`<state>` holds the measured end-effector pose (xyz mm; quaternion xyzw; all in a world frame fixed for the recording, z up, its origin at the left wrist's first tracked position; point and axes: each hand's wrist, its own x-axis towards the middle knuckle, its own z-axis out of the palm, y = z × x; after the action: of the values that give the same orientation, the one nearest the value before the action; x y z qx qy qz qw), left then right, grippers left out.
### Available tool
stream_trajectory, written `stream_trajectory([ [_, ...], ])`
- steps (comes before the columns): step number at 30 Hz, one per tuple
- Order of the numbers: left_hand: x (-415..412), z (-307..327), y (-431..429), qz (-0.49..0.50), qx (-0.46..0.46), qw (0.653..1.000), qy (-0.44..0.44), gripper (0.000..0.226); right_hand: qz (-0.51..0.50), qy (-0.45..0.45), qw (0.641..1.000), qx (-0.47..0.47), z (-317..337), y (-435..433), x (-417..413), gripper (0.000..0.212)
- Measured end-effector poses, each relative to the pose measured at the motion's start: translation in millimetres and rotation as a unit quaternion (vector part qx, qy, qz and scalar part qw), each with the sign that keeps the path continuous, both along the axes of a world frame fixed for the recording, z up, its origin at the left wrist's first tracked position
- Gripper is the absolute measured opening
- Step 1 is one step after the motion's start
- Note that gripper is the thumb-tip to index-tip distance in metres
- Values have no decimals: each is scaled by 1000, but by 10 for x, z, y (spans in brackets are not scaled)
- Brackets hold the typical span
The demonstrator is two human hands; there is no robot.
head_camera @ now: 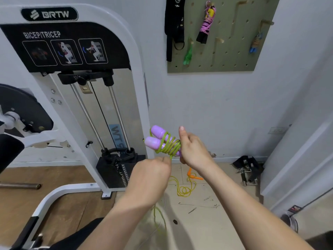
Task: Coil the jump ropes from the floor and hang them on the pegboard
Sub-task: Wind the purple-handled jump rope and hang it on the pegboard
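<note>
Currently mid-coil. The right hand [193,150] grips the two purple handles [156,136] together, thumb raised. The left hand [153,175] pinches the green rope [169,144] just below the bundle, fingers curled on it. Several turns sit tight round the handles; a loose, blurred tail drops toward the floor [198,219]. Next, probably: wind the rest, tuck the end, lift to a free peg on the pegboard [230,56]. A yellow rope [182,191] lies uncoiled on the floor.

"BRTW" badge [49,14] atop weight machine [137,56], "BICEP/TRICEP" on its black panel [41,34]
</note>
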<state>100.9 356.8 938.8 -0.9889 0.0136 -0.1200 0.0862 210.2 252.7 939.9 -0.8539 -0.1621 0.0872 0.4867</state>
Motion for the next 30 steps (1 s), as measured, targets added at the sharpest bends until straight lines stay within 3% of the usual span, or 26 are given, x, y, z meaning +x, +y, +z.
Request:
stream_trajectory([
  [5,17,65,62,-32,21,999,30,37,20,-111,990,-85,45,-60,-66,60],
  [8,-30,125,131,-52,-66,996,-9,16,61,-168,969,-173,103,-91,-54,60],
  [10,-68,191,191,-47,-129,991,1,18,93,-190,950,-230,157,-133,-40,61],
  [13,-87,297,180,-77,-137,988,10,17,154,-224,910,-312,217,-173,-112,62],
  [16,-78,500,192,-68,-206,975,38,30,228,-260,881,-323,282,-252,-241,58],
  [19,-62,636,237,-56,-411,908,64,26,283,-291,869,-281,400,-400,-294,54],
  [24,107,679,341,-57,-506,855,101,25,319,-382,836,-232,468,-549,-372,54],
  [26,161,643,415,-84,-582,787,184,19,336,-434,811,-205,531,-563,-427,54],
  [28,188,521,412,-136,-656,697,255,25,343,-463,803,-154,611,-570,-450,42],
  [30,219,382,361,-151,-740,603,255,41,320,-518,789,-88,686,-560,-392,32],
])
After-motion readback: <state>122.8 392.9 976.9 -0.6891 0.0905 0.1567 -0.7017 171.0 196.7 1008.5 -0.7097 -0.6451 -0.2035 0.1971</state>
